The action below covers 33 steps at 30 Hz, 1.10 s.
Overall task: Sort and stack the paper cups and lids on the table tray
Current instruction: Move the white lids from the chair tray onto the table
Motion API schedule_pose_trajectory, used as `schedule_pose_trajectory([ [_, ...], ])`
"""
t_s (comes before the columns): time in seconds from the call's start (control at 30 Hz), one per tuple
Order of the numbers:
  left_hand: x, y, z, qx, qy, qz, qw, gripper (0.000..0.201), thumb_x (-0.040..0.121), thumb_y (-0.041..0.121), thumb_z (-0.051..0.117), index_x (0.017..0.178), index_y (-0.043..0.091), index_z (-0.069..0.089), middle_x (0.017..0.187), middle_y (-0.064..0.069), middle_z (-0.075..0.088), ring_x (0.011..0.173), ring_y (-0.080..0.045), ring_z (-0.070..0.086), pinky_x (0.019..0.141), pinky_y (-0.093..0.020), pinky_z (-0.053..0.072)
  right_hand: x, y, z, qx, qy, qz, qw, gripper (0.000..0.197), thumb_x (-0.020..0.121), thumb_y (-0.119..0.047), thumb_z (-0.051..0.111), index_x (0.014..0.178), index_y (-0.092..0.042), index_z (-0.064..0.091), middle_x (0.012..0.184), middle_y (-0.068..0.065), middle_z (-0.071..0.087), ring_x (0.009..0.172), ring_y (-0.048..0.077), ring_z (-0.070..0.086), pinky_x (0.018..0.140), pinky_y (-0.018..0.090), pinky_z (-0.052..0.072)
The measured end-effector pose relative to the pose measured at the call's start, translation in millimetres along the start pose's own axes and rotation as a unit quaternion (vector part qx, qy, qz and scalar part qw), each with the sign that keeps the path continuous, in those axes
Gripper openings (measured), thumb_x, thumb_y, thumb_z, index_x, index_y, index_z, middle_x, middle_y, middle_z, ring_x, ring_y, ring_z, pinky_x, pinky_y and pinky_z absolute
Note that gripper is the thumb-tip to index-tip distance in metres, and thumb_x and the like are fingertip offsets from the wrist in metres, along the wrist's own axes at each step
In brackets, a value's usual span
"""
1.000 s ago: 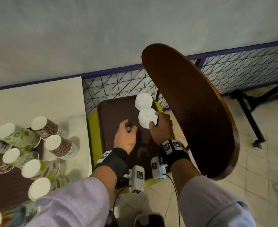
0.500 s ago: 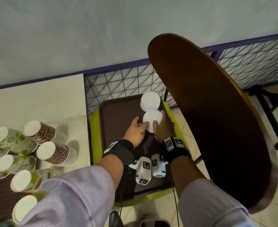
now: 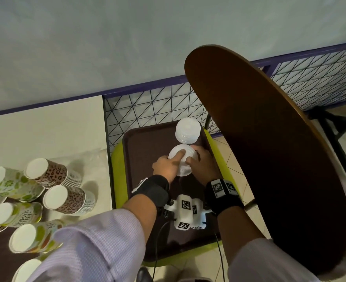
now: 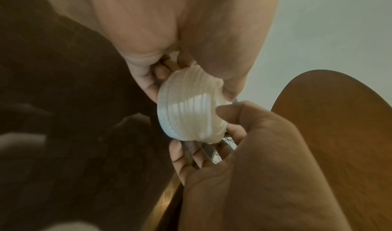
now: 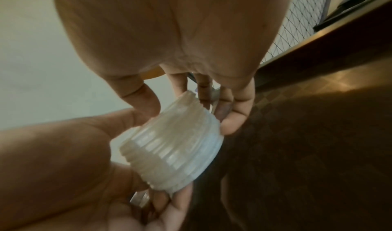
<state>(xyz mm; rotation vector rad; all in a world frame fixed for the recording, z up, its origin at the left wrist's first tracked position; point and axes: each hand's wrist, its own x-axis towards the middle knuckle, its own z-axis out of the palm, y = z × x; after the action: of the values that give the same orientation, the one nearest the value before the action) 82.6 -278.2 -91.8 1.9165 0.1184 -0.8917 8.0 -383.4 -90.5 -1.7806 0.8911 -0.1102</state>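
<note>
A short stack of white lids (image 3: 181,162) is held between both hands just above the brown tray (image 3: 145,151). My left hand (image 3: 168,165) grips its left side with a finger laid across the top. My right hand (image 3: 200,164) grips its right side. The ribbed stack (image 4: 191,112) shows tilted in the left wrist view, pinched between fingers and thumb. In the right wrist view the lids (image 5: 171,150) sit between my right fingertips (image 5: 229,127) and the left palm. A second lid stack (image 3: 188,130) stands at the tray's far right corner. Stacks of patterned paper cups (image 3: 66,198) are on the table at left.
The tray lies on a yellow-green seat (image 3: 118,159). A large dark wooden curved panel (image 3: 269,159) rises close on the right. Black wire mesh (image 3: 147,110) runs behind the tray. The cream table (image 3: 45,129) at left carries leopard-print cups (image 3: 54,174) and green floral cups (image 3: 9,184).
My left hand moved from the tray floor across to the lid stack that the right hand held. Both hands now hold it, a little nearer to me.
</note>
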Motion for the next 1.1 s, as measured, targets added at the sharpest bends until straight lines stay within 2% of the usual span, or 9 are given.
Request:
schedule_pose_trajectory([
  [0.07,-8.3,5.9,-4.2,0.015,0.014,-0.002,1.0,0.094,0.062,0.082,0.069,0.128,0.015,0.06,0.131,-0.011,0.058,0.111,-0.029,0.06,0.101,-0.042,0.052,1.0,-2.4,-0.3,0.027,-0.018,0.004,0.999,0.052,0.078,-0.028,0.054,0.129,-0.022,0.064,0.128,0.006,0.062,0.116,0.025,0.059,0.097,0.039,0.05],
  [0.13,-9.4,7.1,-9.0,-0.007,0.013,0.011,1.0,0.089,0.07,0.072,0.074,0.131,0.01,0.056,0.129,-0.012,0.062,0.11,-0.029,0.063,0.101,-0.045,0.053,4.5,-6.1,0.7,0.059,-0.013,0.003,0.998,0.046,0.08,-0.029,0.049,0.12,-0.021,0.069,0.124,0.007,0.064,0.113,0.025,0.061,0.1,0.045,0.052],
  [0.23,-6.0,3.3,-16.5,-0.028,0.015,0.017,0.999,0.076,0.081,0.059,0.077,0.131,0.008,0.053,0.123,-0.01,0.065,0.109,-0.029,0.065,0.101,-0.047,0.053,15.0,-10.7,1.6,0.002,0.052,-0.032,0.998,0.034,0.096,-0.011,0.049,0.125,-0.014,0.064,0.131,0.012,0.052,0.117,0.023,0.055,0.101,0.032,0.044],
  [0.33,-5.4,0.9,-24.4,-0.055,0.026,0.018,0.998,0.08,0.071,0.067,0.076,0.125,0.013,0.053,0.119,-0.006,0.066,0.108,-0.027,0.065,0.102,-0.049,0.053,26.6,-15.9,2.5,-0.077,0.094,-0.06,0.991,0.043,0.095,-0.01,0.052,0.137,-0.019,0.053,0.142,0.008,0.038,0.128,0.028,0.045,0.11,0.037,0.04],
  [0.43,-1.6,-3.7,-33.2,-0.078,0.047,0.021,0.996,0.063,0.082,0.058,0.077,0.122,0.014,0.054,0.115,-0.005,0.066,0.107,-0.026,0.064,0.102,-0.047,0.053,41.0,-21.5,4.1,-0.184,0.113,-0.096,0.972,0.055,0.094,-0.016,0.057,0.147,-0.022,0.043,0.157,0.007,0.027,0.14,0.034,0.03,0.111,0.043,0.039],
  [0.67,3.8,-16.7,-53.9,-0.106,0.064,0.021,0.992,0.054,0.085,0.054,0.077,0.119,0.018,0.055,0.112,0.0,0.066,0.108,-0.024,0.064,0.102,-0.044,0.054,76.3,-25.9,8.8,-0.32,0.045,-0.062,0.944,0.068,0.097,-0.036,0.057,0.156,-0.041,0.023,0.17,-0.004,-0.003,0.154,0.033,0.002,0.119,0.055,0.026],
  [0.83,4.3,-25.3,-66.1,-0.112,0.076,0.03,0.99,0.049,0.081,0.056,0.079,0.109,0.021,0.059,0.111,-0.001,0.068,0.105,-0.024,0.067,0.101,-0.047,0.054,76.7,-20.9,13.7,-0.353,0.045,-0.091,0.93,0.055,0.095,-0.041,0.062,0.146,-0.031,0.044,0.164,0.004,0.017,0.146,0.035,0.021,0.113,0.055,0.037],
  [1.0,-6.5,-22.6,-69.7,-0.134,0.075,0.02,0.988,0.082,0.057,0.07,0.077,0.118,0.018,0.059,0.116,-0.003,0.068,0.107,-0.026,0.067,0.101,-0.048,0.055,49.6,-12.2,20.4,-0.316,0.063,-0.109,0.941,0.05,0.09,-0.041,0.069,0.134,-0.024,0.055,0.149,0.014,0.03,0.129,0.041,0.04,0.105,0.046,0.046],
  [1.1,-12.0,-22.0,-69.1,-0.141,0.07,0.018,0.987,0.082,0.054,0.071,0.076,0.115,0.02,0.059,0.116,-0.002,0.068,0.107,-0.026,0.067,0.101,-0.048,0.056,38.9,-5.6,26.7,-0.271,0.089,-0.116,0.952,0.029,0.097,-0.035,0.059,0.122,-0.021,0.061,0.141,0.017,0.036,0.12,0.04,0.048,0.102,0.048,0.047],
])
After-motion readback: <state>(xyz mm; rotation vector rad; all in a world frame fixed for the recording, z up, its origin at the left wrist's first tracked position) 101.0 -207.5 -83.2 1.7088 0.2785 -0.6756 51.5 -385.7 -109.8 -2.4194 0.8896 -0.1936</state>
